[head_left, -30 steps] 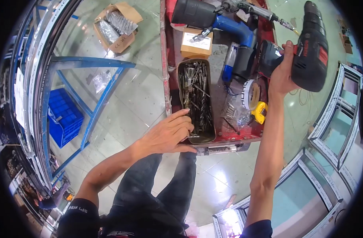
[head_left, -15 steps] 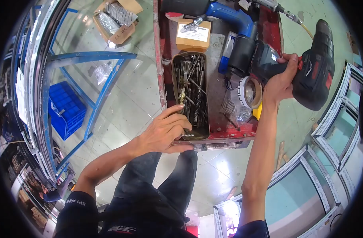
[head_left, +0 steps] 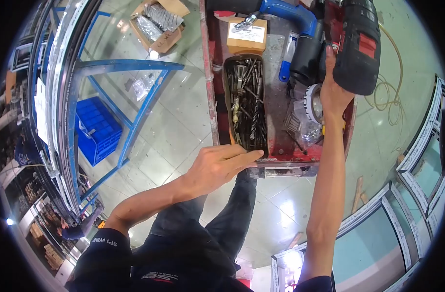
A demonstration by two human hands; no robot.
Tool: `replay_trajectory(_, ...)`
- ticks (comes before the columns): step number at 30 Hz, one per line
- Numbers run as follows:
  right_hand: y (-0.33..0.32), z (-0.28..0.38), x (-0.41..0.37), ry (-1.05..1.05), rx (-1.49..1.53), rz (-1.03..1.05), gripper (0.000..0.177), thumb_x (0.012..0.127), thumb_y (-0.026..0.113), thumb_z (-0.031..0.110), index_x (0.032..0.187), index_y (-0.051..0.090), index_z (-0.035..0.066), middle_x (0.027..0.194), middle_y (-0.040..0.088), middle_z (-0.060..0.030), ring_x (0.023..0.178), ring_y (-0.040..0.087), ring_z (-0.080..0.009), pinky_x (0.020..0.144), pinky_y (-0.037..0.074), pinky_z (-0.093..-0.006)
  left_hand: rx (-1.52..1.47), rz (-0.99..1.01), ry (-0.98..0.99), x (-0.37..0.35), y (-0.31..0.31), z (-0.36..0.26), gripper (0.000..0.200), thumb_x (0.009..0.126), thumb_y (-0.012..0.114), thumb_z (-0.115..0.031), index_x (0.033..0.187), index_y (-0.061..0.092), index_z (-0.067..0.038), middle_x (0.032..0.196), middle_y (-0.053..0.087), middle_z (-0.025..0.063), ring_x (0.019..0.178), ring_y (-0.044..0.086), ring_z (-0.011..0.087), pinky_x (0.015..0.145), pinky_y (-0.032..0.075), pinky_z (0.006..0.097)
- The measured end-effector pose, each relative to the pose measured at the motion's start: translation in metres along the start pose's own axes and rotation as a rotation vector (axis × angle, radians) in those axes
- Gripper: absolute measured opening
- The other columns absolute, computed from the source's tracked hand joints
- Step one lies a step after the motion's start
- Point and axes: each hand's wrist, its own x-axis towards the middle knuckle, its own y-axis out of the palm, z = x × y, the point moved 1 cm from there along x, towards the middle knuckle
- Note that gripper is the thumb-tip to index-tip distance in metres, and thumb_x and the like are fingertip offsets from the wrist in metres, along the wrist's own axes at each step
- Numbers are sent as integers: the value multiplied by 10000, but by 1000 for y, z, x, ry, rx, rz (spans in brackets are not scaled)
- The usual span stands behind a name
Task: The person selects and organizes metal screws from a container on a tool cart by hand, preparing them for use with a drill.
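Note:
My right hand is wrapped round the black and red cordless drill, over the right side of the red cart. At the near end of an open metal tin full of drill bits is my left hand, its fingers together over the tin's near rim. Whether anything is between those fingers is hidden. A small cardboard box with a white label stands just beyond the tin. A roll of tape lies on the cart near my right wrist.
Also on the cart are a blue and black tool and a plastic bag of screws. To the left are a blue metal frame, a blue crate and an open carton. Window frames lie at the lower right.
My right hand has moved the drill left and farther forward, over the cart's side. My left hand has shifted to the tin's near rim, its fingers closer together. The view has shifted slightly.

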Motion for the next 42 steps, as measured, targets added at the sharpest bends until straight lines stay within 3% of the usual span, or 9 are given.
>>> replay_trajectory(6, -5, 1, 5, 146, -62, 56, 265, 958, 717, 218, 1144, 700, 31, 1077, 715, -129, 980, 662, -305, 922, 487, -414, 206, -107, 23, 10, -21, 18, 186, 883, 766, -86, 1049, 730, -11, 924, 721, 142, 796, 708, 323, 697, 569, 386)
replay_trajectory(8, -8, -3, 11, 245, 346, -87, 155, 964, 708, 138, 1012, 701, -10, 993, 712, -65, 909, 676, -172, 875, 519, -346, 262, -241, 72, 20, -28, 39, 156, 900, 744, -85, 1039, 728, -16, 923, 722, 144, 818, 707, 332, 714, 566, 404)
replay_trajectory(11, -14, -22, 11, 225, 443, -88, 102, 969, 679, 85, 992, 696, -12, 958, 720, -52, 859, 684, -137, 820, 544, -296, 352, -331, 58, 54, -53, 33, 108, 933, 699, -89, 1015, 722, -23, 951, 724, 149, 849, 704, 347, 737, 557, 442)
replay_trajectory(14, -17, -22, 10, 192, 474, -100, 70, 960, 674, 44, 971, 694, -22, 919, 722, -50, 848, 689, -133, 804, 551, -283, 500, -179, -72, 85, -57, 41, 108, 933, 674, -100, 995, 708, -18, 1001, 700, 152, 922, 683, 352, 783, 541, 461)
replay_trajectory(17, -9, -28, 9, 190, 512, -125, 56, 929, 709, 19, 958, 701, -27, 885, 726, -53, 858, 692, -148, 823, 549, -311, 681, -149, 238, 111, -46, 53, 118, 900, 682, -103, 968, 696, -7, 1001, 665, 141, 965, 652, 366, 828, 518, 463)
replay_trajectory(23, 10, -36, 5, -67, 321, -218, 78, 924, 724, 13, 991, 716, -26, 928, 739, -57, 852, 708, -139, 820, 567, -285, 533, 323, 297, 118, -74, 57, 115, 899, 689, -132, 928, 714, -24, 975, 643, 83, 1026, 620, 305, 881, 472, 450)
replay_trajectory(28, 8, -35, 4, 66, 475, -217, 96, 927, 723, 24, 1001, 708, -36, 920, 743, -64, 855, 717, -144, 818, 580, -288, 562, 566, 219, 107, -100, 17, 125, 905, 711, -165, 905, 725, -41, 914, 647, 67, 984, 628, 290, 877, 451, 436)
replay_trajectory(32, 7, -34, 6, 115, 566, -224, 107, 935, 704, 17, 1027, 699, -37, 911, 744, -75, 841, 723, -151, 806, 594, -296, 402, 333, 39, 108, -95, 20, 116, 885, 734, -165, 881, 731, -49, 882, 650, 77, 930, 649, 292, 844, 471, 428)
replay_trajectory(42, 14, -36, 6, 33, 525, -270, 73, 931, 694, -3, 988, 694, -49, 882, 747, -90, 789, 728, -159, 761, 621, -296, 794, 171, 515, 133, -57, 53, 132, 851, 739, -188, 917, 735, -74, 942, 665, 22, 955, 619, 230, 846, 431, 391)
